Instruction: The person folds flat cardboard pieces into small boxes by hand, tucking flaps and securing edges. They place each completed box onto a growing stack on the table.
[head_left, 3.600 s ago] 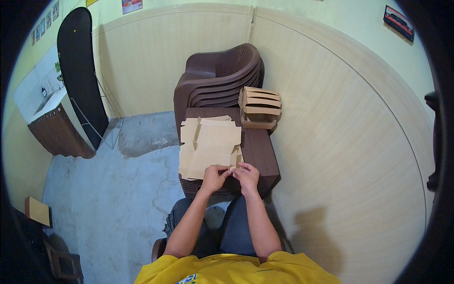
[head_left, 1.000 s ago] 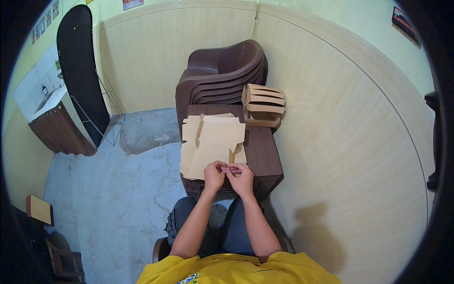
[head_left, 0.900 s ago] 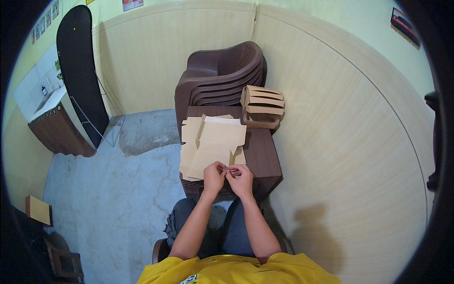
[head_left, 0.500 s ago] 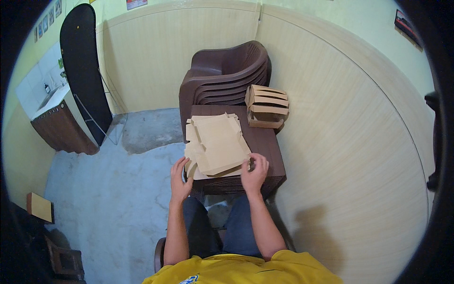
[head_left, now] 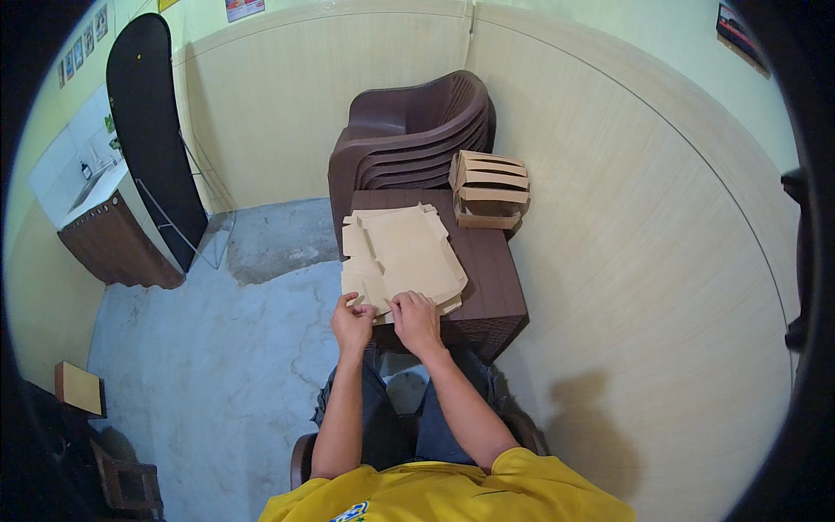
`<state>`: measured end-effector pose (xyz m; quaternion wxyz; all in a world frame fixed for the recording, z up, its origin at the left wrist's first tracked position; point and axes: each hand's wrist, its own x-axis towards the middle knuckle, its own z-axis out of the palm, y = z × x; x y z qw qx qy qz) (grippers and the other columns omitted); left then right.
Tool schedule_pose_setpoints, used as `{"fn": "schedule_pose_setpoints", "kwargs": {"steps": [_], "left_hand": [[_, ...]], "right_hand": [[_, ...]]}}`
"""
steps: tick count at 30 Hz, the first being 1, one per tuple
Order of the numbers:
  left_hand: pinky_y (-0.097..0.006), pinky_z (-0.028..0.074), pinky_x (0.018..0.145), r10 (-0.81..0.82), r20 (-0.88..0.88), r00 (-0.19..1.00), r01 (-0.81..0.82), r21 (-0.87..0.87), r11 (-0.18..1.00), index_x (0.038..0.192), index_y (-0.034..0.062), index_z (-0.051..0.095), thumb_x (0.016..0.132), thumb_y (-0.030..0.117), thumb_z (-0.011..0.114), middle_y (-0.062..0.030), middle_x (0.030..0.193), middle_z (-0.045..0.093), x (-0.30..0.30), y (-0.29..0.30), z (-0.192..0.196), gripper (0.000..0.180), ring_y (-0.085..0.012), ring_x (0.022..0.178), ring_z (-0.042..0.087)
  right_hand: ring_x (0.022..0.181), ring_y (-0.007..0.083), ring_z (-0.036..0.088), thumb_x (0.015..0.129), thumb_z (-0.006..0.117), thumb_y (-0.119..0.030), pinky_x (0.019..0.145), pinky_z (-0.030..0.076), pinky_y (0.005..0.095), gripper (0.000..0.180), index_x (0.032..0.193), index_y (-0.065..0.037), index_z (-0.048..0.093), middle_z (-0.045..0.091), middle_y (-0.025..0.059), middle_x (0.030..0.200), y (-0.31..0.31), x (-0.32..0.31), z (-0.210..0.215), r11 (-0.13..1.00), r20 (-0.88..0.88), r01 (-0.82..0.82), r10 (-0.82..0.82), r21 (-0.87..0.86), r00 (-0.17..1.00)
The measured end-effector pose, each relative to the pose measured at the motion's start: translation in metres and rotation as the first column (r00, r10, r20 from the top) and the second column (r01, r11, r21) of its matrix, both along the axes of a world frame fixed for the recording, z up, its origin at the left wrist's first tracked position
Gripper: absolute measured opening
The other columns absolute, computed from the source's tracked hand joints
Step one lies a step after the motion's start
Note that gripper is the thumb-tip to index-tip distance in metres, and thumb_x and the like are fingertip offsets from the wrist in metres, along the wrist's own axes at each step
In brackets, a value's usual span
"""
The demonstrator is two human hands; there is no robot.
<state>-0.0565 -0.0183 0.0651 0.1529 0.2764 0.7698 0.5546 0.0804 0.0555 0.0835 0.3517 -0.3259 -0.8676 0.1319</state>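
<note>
Flat, die-cut brown cardboard box blanks [head_left: 409, 248] lie stacked on a brown woven-pattern plastic table [head_left: 493, 291]. Flaps and slots run along their left side. At the near left corner of the stack, my left hand [head_left: 352, 326] has its fingers bent in against a flap. Close beside it, my right hand [head_left: 417, 324] curls its fingers over the near edge of the top blank. The fingertips of both hands are partly hidden by the cardboard and the hands themselves.
Folded cardboard boxes [head_left: 491, 189] stand piled at the table's far right corner, by the panelled wall [head_left: 644, 244]. Stacked brown plastic chairs [head_left: 413, 130] stand behind the table. A black folded tabletop [head_left: 148, 130] leans near a sink counter [head_left: 96, 191] at left.
My right hand has moved left from the blank's near right corner to its near edge. My left hand has shifted slightly right, and its fingers have closed in. The top blank has turned slightly.
</note>
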Motion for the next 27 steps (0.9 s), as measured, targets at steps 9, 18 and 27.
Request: {"fn": "schedule_pose_setpoints", "kwargs": {"steps": [9, 18, 27], "left_hand": [[-0.029, 0.058, 0.077, -0.235, 0.332, 0.914, 0.148, 0.268, 0.952, 0.134, -0.0019, 0.06, 0.092, -0.003, 0.078, -0.0105, 0.097, 0.078, 0.017, 0.009, -0.009, 0.046, -0.0141, 0.085, 0.073], [-0.029, 0.059, 0.076, -0.173, 0.144, 0.974, 0.131, 0.264, 0.956, 0.115, 0.0003, 0.073, 0.091, 0.004, 0.081, -0.0069, 0.094, 0.078, 0.041, 0.01, 0.001, 0.026, -0.0118, 0.083, 0.072], [-0.027, 0.058, 0.07, -0.073, 0.098, 0.993, 0.056, 0.164, 0.985, 0.109, 0.0008, 0.076, 0.085, 0.009, 0.087, -0.0049, 0.081, 0.078, 0.045, 0.007, 0.015, 0.028, -0.0105, 0.074, 0.072]], "right_hand": [[0.086, 0.0225, 0.076, 0.099, 0.073, -0.005, 0.08, 0.061, 0.0361, 0.021, 0.119, 0.002, 0.07, 0.077, 0.0139, 0.096, 0.014, 0.011, -0.011, 0.829, -0.273, -0.082, -0.088, -0.554, 0.958], [0.096, 0.0156, 0.074, 0.095, 0.076, 0.005, 0.086, 0.062, 0.0306, 0.039, 0.133, 0.004, 0.068, 0.076, 0.0111, 0.107, 0.019, 0.02, -0.006, 0.689, -0.441, -0.287, -0.052, -0.666, 0.896], [0.102, 0.0158, 0.073, 0.095, 0.078, 0.005, 0.091, 0.062, 0.0293, 0.038, 0.132, 0.004, 0.067, 0.075, 0.0113, 0.111, 0.016, 0.03, 0.001, 0.618, -0.485, -0.362, -0.037, -0.698, 0.874]]}}
